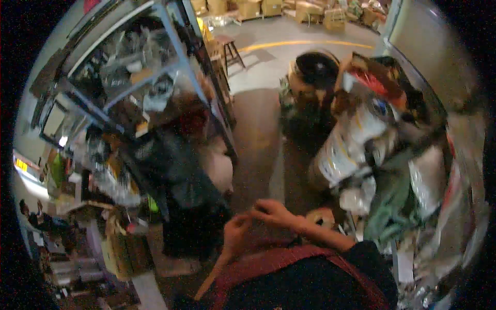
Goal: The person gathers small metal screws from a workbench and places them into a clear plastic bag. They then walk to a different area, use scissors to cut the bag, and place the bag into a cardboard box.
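My left hand (237,230) and my right hand (272,212) are raised in front of my body, almost fingertip to fingertip. The fingers of both are bent and drawn together. Whatever they hold, if anything, is too small and blurred to make out. Below them a dark red apron or strap (279,260) lies over my dark clothing. Nearest on the left are dark bags or cloth (178,170) against a rack. To the right of my right wrist, low down, is a brown roll (320,217) with a hole in its middle.
A blue metal rack (178,44) holding plastic-wrapped goods lines the left. On the right stand white wrapped rolls (343,152), a box with red material (374,82), a green cloth (395,212) and a round black object (316,67). Ahead, an aisle leads to a stool (229,51) and cartons (250,10).
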`<action>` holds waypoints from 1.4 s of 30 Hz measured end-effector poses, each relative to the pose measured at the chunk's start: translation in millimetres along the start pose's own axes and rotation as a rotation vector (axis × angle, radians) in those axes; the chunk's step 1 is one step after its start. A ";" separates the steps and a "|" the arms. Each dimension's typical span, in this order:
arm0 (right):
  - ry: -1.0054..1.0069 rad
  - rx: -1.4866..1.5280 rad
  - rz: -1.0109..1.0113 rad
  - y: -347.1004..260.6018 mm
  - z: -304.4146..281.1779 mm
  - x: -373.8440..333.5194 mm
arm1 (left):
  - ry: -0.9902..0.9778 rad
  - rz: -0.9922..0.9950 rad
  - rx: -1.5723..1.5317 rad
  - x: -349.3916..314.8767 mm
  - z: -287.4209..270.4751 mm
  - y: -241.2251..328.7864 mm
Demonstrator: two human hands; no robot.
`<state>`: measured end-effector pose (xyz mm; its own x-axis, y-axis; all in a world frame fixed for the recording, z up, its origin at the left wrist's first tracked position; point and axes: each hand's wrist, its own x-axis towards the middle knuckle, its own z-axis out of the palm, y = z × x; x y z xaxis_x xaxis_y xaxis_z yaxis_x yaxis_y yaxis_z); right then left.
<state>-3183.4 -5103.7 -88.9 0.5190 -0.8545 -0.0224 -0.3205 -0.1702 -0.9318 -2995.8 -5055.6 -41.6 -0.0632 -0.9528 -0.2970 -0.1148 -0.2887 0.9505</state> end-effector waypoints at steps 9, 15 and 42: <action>0.300 0.479 0.294 59.2 -211.0 215.6 | -0.439 0.179 0.007 361.0 21.2 135.0; 0.396 0.597 0.303 134.7 -356.4 384.1 | -0.525 0.259 0.041 595.4 67.6 163.9; -0.432 0.284 -0.011 120.2 -629.6 1145.5 | 0.901 0.283 -0.311 1116.8 -67.4 356.4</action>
<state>-3126.3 -6411.9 1.5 0.8201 -0.5628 -0.1034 -0.1164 0.0129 -0.9931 -3040.5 -6228.9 -28.5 0.7437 -0.6685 0.0023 0.0615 0.0718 0.9955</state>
